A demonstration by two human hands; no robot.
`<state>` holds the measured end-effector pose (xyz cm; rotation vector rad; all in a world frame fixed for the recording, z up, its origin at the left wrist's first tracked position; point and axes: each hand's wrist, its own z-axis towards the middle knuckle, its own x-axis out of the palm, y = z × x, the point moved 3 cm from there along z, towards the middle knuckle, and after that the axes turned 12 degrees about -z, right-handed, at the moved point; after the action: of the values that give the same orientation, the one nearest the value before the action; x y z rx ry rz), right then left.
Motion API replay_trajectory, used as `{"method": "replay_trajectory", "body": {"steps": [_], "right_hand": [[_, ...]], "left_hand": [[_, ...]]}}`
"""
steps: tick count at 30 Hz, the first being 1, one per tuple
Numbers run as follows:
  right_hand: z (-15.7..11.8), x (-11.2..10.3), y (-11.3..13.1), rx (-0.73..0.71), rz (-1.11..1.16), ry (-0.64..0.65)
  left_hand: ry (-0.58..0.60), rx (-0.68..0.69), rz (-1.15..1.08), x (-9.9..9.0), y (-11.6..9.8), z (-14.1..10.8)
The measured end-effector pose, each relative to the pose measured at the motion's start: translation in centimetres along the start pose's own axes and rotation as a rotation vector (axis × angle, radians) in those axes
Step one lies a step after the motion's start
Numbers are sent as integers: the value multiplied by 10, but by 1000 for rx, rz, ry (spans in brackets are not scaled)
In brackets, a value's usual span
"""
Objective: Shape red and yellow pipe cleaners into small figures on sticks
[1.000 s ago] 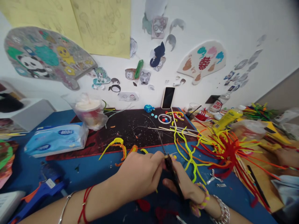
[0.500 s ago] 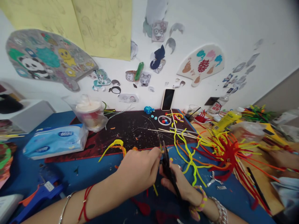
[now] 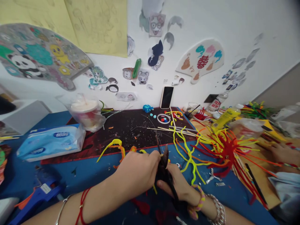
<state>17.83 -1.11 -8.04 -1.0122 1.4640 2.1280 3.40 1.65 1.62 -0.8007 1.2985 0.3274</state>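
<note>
Blue craft table point(image 3: 25, 173) seen from our head camera, with our two forearms reaching in from the bottom of the frame. At lower center, our right hand point(image 3: 178, 184) grasps black scissors point(image 3: 165, 159), blades pointing up and away from us. Our left hand point(image 3: 138, 176) is clenched just beside the blades, its fingers apparently closed on a thin yellow pipe cleaner point(image 3: 154, 189). One end shows below the hand, but the fingers hide most of it, so we cannot tell exactly how it is held.

What is done shows at center right: a dense spray of red, yellow and orange pipe cleaners point(image 3: 226, 150) is already bunched around a red core, its ends fanning across the table and onto a wooden board point(image 3: 262, 184). What is left lies loose: bent yellow and orange pieces point(image 3: 114, 147) sit at center left, while long yellow lengths point(image 3: 184, 156) trail from the spray toward our hands.

Above them, a dark cutting mat point(image 3: 131, 132) holds thin wooden sticks point(image 3: 168, 129) and a ring of small red and blue balls point(image 3: 163, 118). A tissue pack point(image 3: 50, 143) lies at left, with a blue glue gun point(image 3: 41, 190) at lower left. At the right edge, another person's hand point(image 3: 284, 153) rests well apart from ours. Drawings cover the wall above, and a phone point(image 3: 167, 97) leans against it.
</note>
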Motion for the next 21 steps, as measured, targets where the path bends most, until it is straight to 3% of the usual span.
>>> {"method": "replay_trajectory", "body": {"steps": [9, 21], "right_hand": [[1, -18, 15, 21, -157, -22], [1, -16, 12, 62, -145, -41]], "left_hand": [[-7, -6, 59, -7, 0, -1], [-210, -22, 12, -9, 3, -2]]}}
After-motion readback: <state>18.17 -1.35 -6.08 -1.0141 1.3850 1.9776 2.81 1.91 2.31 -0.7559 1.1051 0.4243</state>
